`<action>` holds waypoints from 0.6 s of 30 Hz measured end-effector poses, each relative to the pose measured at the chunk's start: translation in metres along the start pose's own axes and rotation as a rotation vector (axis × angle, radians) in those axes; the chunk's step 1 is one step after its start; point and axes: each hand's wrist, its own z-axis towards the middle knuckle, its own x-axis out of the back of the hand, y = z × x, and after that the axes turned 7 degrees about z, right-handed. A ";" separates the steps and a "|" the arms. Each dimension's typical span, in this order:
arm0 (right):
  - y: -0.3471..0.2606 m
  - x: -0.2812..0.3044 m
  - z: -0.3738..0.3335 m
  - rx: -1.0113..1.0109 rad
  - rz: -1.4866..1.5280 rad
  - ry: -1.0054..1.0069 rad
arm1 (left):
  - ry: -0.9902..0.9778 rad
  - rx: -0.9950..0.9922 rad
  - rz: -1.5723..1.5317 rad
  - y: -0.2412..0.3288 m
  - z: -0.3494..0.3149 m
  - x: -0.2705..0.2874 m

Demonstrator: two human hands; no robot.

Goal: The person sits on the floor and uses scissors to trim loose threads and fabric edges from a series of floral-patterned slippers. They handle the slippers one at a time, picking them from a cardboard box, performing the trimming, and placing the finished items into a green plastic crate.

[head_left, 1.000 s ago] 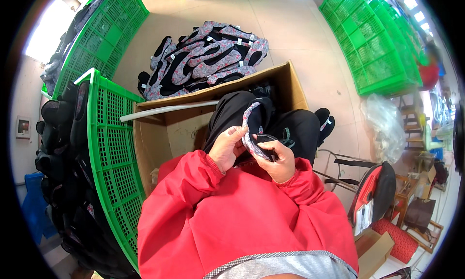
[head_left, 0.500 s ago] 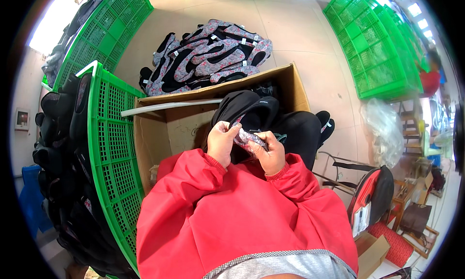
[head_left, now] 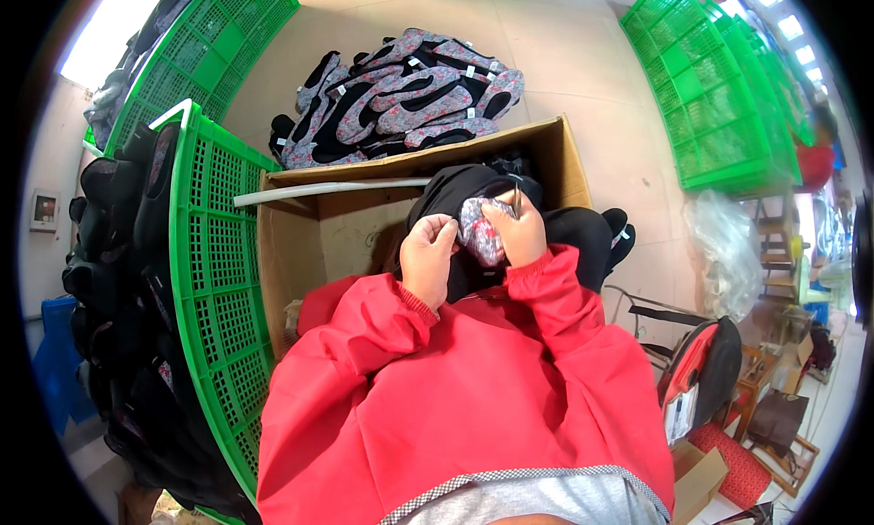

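Over my lap, my right hand [head_left: 521,229] grips a slipper with a grey and red floral-patterned surface [head_left: 481,238], thumb pressed on top of it. A thin dark tool [head_left: 517,197], perhaps snips, sticks up from the same hand; its lower part is hidden by the fingers. My left hand [head_left: 428,252] is just left of the slipper, thumb and fingertips pinched together; anything between them is too small to make out. Black cloth [head_left: 442,193] lies across my knees behind the hands. Beyond the box, a heap of similar floral and black slippers [head_left: 401,97] lies on the floor.
An open cardboard box [head_left: 287,252] stands before me, with a pale tube [head_left: 328,190] across it. Green crates stand at the left [head_left: 218,279] and far right [head_left: 706,97]; black slippers [head_left: 109,279] fill the left one's far side. A clear plastic bag [head_left: 724,252] and a backpack [head_left: 701,370] are at the right.
My left hand has let go of the slipper and sits apart from it. My right hand has lifted and turned the slipper, so its patterned face shows; the thin dark tool is now visible.
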 end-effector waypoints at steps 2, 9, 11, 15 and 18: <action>0.004 -0.002 0.018 -0.109 0.080 -0.032 | 0.045 -0.027 0.039 -0.008 -0.002 -0.004; 0.023 0.001 0.050 -0.301 0.434 -0.063 | -0.074 -0.009 0.070 -0.017 0.001 -0.001; 0.017 0.001 0.051 -0.344 0.448 -0.045 | -0.114 0.049 0.082 -0.015 0.003 0.001; 0.022 0.000 0.056 -0.383 0.458 -0.032 | -0.094 0.038 0.071 -0.015 0.002 0.001; 0.026 -0.002 0.057 -0.368 0.513 -0.029 | -0.097 0.016 0.049 -0.014 -0.002 0.000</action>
